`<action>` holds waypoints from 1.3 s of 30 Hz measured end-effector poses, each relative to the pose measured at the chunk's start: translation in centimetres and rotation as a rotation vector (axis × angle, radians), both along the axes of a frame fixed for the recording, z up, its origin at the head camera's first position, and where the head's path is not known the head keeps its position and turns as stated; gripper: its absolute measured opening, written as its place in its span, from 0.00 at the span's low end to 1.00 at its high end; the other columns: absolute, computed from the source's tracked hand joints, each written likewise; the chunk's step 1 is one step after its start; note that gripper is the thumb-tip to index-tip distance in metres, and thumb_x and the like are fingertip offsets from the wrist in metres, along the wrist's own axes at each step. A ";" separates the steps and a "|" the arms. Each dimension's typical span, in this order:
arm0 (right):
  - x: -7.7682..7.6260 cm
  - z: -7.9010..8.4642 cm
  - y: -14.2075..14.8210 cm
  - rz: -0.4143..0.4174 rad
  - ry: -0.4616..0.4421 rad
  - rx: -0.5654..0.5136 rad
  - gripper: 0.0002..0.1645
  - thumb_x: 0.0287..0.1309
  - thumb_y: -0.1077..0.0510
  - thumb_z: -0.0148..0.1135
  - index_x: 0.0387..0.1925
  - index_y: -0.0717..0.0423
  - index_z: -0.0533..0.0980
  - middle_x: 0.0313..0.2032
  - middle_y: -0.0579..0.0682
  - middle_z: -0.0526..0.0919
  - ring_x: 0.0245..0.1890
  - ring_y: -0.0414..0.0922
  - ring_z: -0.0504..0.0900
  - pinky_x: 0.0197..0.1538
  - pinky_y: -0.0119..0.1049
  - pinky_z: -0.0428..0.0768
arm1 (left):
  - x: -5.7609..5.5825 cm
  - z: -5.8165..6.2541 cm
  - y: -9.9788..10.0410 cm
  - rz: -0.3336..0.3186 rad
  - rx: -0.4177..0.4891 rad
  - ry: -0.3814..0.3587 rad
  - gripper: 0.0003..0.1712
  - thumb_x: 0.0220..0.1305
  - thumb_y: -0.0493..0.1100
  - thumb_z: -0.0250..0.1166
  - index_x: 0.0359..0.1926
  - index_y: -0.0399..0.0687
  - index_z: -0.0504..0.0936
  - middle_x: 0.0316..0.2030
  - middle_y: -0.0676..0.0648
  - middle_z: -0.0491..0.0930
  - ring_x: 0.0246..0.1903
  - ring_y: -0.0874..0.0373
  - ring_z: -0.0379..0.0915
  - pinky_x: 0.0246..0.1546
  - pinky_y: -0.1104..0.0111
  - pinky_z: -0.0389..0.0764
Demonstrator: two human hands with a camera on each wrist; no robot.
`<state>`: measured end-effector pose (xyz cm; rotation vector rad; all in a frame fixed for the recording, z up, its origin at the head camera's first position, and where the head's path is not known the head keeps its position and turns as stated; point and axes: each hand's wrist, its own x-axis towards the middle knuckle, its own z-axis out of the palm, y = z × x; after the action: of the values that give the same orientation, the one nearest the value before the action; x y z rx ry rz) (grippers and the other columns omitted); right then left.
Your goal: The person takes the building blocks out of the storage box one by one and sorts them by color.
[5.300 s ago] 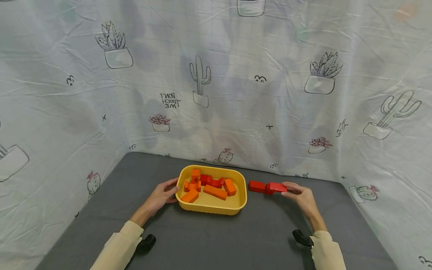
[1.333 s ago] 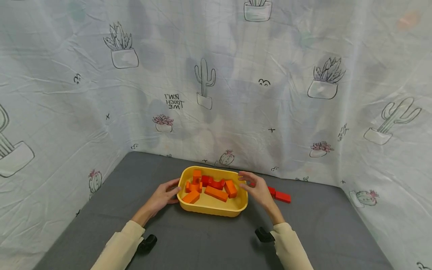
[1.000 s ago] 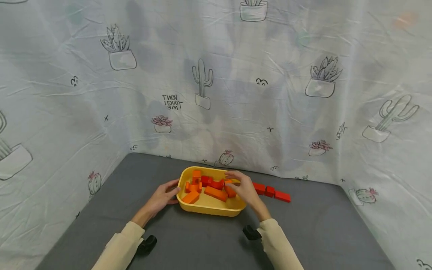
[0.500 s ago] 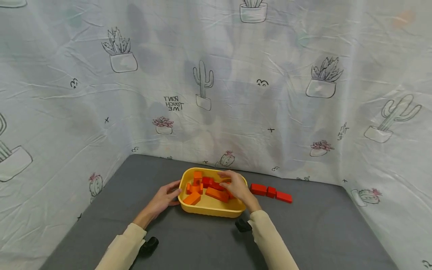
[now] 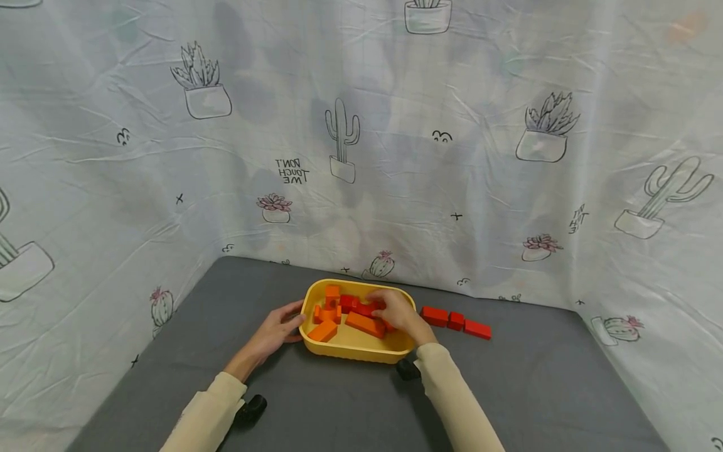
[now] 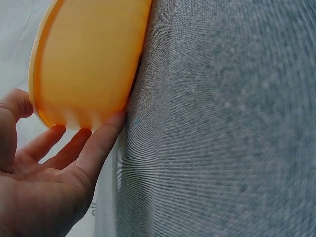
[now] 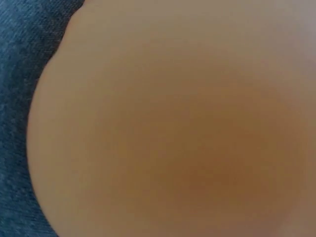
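Left hand (image 5: 275, 331) lies flat, fingers straight; right hand (image 5: 397, 312) reaches forward, fingers seemingly curled.

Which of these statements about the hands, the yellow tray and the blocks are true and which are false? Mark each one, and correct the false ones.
1. The left hand touches the outside of the yellow tray. True.
2. The right hand lies flat on the grey table beside the tray. False: it reaches into the tray, among the blocks.
3. Three red blocks lie in a row on the table, right of the tray. True.
4. The tray holds only blue blocks. False: they are orange and red.
5. The left hand lifts the tray clear of the table. False: the tray sits on the table.
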<state>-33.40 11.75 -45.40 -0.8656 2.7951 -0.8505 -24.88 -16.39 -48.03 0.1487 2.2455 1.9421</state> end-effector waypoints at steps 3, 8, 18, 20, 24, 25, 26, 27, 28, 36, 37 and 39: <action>-0.2 -0.2 0.0 0.042 0.022 0.077 0.20 0.48 0.65 0.66 0.46 0.58 0.78 0.44 0.51 0.80 0.43 0.45 0.76 0.51 0.40 0.75 | 0.0 0.0 0.1 0.003 -0.002 0.001 0.27 0.67 0.43 0.52 0.66 0.46 0.59 0.62 0.40 0.60 0.56 0.44 0.64 0.42 0.59 0.79; -0.4 -0.5 0.0 0.037 0.042 0.153 0.20 0.45 0.65 0.67 0.45 0.55 0.79 0.43 0.49 0.81 0.42 0.43 0.76 0.50 0.37 0.76 | -0.1 -0.1 0.3 0.009 0.001 0.000 0.27 0.67 0.42 0.52 0.65 0.47 0.60 0.62 0.40 0.61 0.56 0.45 0.65 0.42 0.58 0.79; 0.0 -0.3 0.2 0.016 0.086 0.156 0.19 0.46 0.64 0.68 0.44 0.54 0.79 0.42 0.47 0.81 0.40 0.42 0.76 0.49 0.37 0.76 | 0.1 -0.1 0.3 0.001 -0.004 -0.002 0.27 0.67 0.43 0.51 0.66 0.46 0.59 0.62 0.40 0.60 0.56 0.44 0.65 0.42 0.59 0.79; 0.2 0.0 0.3 0.012 0.102 0.095 0.19 0.46 0.64 0.67 0.44 0.55 0.79 0.41 0.49 0.81 0.40 0.43 0.77 0.48 0.38 0.77 | 0.2 -0.1 0.2 0.002 -0.004 -0.002 0.28 0.67 0.43 0.51 0.66 0.46 0.58 0.63 0.40 0.60 0.56 0.44 0.65 0.42 0.59 0.79; 0.5 0.7 0.4 0.001 0.109 -0.038 0.21 0.46 0.64 0.67 0.46 0.58 0.78 0.41 0.51 0.81 0.39 0.44 0.79 0.45 0.38 0.79 | 0.1 0.0 0.1 0.002 -0.001 0.003 0.28 0.67 0.43 0.51 0.66 0.47 0.58 0.63 0.40 0.59 0.57 0.44 0.64 0.43 0.58 0.78; 0.6 0.9 0.4 -0.002 0.103 -0.070 0.21 0.46 0.65 0.67 0.46 0.58 0.78 0.41 0.51 0.81 0.39 0.45 0.80 0.44 0.38 0.79 | 0.1 0.0 0.1 -0.003 0.000 0.005 0.28 0.67 0.43 0.51 0.66 0.46 0.58 0.63 0.40 0.59 0.57 0.44 0.64 0.43 0.58 0.78; 0.7 1.0 0.4 -0.007 0.092 -0.096 0.21 0.46 0.65 0.67 0.46 0.58 0.78 0.41 0.51 0.81 0.39 0.44 0.80 0.43 0.37 0.80 | 0.1 0.1 0.1 -0.006 0.001 0.006 0.28 0.67 0.43 0.51 0.66 0.46 0.58 0.63 0.40 0.59 0.57 0.44 0.63 0.43 0.58 0.78; 0.7 1.0 0.4 -0.012 0.086 -0.113 0.21 0.46 0.65 0.67 0.46 0.58 0.78 0.42 0.51 0.81 0.39 0.44 0.80 0.43 0.37 0.80 | 0.1 0.1 0.0 -0.008 0.002 0.006 0.28 0.67 0.43 0.51 0.66 0.46 0.58 0.63 0.40 0.59 0.57 0.44 0.63 0.43 0.58 0.78; 0.7 1.1 0.4 -0.016 0.083 -0.126 0.21 0.46 0.65 0.67 0.46 0.58 0.78 0.42 0.50 0.81 0.40 0.44 0.80 0.44 0.37 0.80 | 0.1 0.1 0.0 -0.009 0.003 0.005 0.28 0.67 0.43 0.51 0.66 0.46 0.58 0.63 0.40 0.59 0.57 0.44 0.63 0.43 0.58 0.78; 1.2 1.3 0.8 -0.028 0.060 -0.204 0.21 0.47 0.63 0.67 0.47 0.57 0.78 0.44 0.50 0.80 0.41 0.45 0.80 0.44 0.37 0.80 | -0.1 0.0 0.1 0.007 -0.015 0.007 0.28 0.67 0.43 0.52 0.66 0.46 0.59 0.63 0.40 0.60 0.57 0.45 0.64 0.42 0.59 0.79; 1.2 1.3 0.9 -0.034 0.053 -0.212 0.21 0.47 0.62 0.67 0.47 0.56 0.78 0.44 0.49 0.80 0.41 0.44 0.80 0.44 0.36 0.80 | -0.1 0.0 0.1 0.007 -0.015 0.009 0.28 0.67 0.43 0.52 0.66 0.46 0.59 0.63 0.40 0.60 0.56 0.44 0.64 0.42 0.59 0.79; 1.3 1.4 1.0 -0.045 0.050 -0.217 0.21 0.47 0.62 0.67 0.46 0.55 0.79 0.45 0.48 0.80 0.42 0.43 0.79 0.44 0.34 0.79 | -0.1 0.0 0.0 0.001 -0.016 0.015 0.28 0.67 0.43 0.52 0.66 0.45 0.58 0.63 0.39 0.60 0.56 0.44 0.64 0.42 0.59 0.79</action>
<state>-32.10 12.78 -44.02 -0.8666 2.8121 -1.1720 -24.99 -16.35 -48.02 0.1604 2.2708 1.9289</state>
